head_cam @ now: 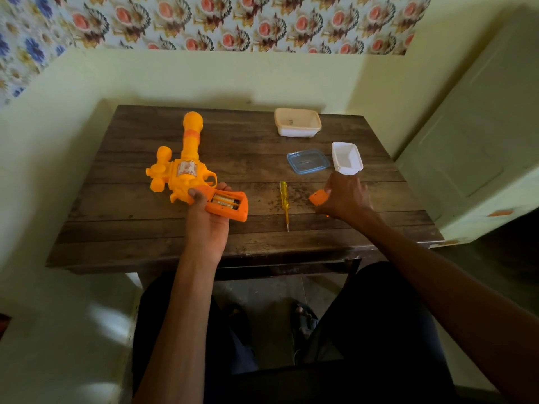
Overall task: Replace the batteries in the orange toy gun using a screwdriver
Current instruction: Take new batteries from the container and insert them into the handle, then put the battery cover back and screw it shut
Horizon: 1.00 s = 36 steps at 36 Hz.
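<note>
The orange toy gun (183,170) lies on the dark wooden table (145,228), barrel pointing away from me. My left hand (208,217) grips its handle from below; the battery compartment is uncovered and batteries (226,200) show inside. My right hand (345,196) pinches the small orange battery cover (318,197) just above the table on the right. A yellow-handled screwdriver (284,202) lies on the table between my hands, tip toward me.
A cream plastic box (297,132) stands at the back of the table. A clear blue lid (307,161) and a small white tub (347,157) lie just beyond my right hand. Walls close in behind and left; a pale cabinet (481,141) stands at right.
</note>
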### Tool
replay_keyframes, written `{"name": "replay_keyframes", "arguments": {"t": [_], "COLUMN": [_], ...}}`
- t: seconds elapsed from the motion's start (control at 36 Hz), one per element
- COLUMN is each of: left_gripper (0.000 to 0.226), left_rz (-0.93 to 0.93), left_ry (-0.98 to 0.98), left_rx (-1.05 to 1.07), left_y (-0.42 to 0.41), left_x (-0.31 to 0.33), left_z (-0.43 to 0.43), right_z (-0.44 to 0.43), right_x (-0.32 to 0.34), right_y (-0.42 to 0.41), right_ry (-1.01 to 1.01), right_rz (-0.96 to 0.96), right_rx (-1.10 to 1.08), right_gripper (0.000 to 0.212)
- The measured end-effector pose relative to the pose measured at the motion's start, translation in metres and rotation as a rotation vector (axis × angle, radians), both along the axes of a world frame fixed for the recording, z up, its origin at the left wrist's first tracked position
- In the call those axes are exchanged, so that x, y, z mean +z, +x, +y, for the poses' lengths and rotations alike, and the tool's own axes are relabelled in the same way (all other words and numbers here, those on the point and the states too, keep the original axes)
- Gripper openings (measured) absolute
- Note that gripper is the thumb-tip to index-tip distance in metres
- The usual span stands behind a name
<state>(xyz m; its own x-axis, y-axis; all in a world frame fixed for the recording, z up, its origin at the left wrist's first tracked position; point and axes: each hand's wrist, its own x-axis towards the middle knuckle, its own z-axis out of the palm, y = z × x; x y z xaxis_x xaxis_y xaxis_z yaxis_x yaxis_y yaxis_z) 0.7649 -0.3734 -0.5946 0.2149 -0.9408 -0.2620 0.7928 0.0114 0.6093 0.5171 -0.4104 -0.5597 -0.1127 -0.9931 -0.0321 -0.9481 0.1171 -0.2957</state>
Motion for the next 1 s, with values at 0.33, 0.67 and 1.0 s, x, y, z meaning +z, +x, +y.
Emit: {"name": "replay_keyframes", "arguments": {"t": [0.33, 0.67, 1.0], "left_gripper": [0.052, 0.042, 0.027], "left_rz": [0.031, 0.053, 0.058], "left_ry": [-0.011, -0.070, -0.049], "left_rx": [-0.012, -0.043, 0.006], "left_y": [0.001, 0.002, 0.004], "left_x": [-0.003, -0.005, -0.001], "left_z": [-0.002, -0.005, -0.005], "right_z": [0.000, 0.022, 0.025], "right_x": [0.010, 0.031, 0.022], "right_y": [0.003, 0.125, 0.151], "right_ry": [-0.061, -0.044, -0.211], "right_rz": [-0.368, -0.397, -0.171], "right_rx": [-0.031, 0.506, 0.623], "right_gripper": [0.038, 0.039, 0.029]}}
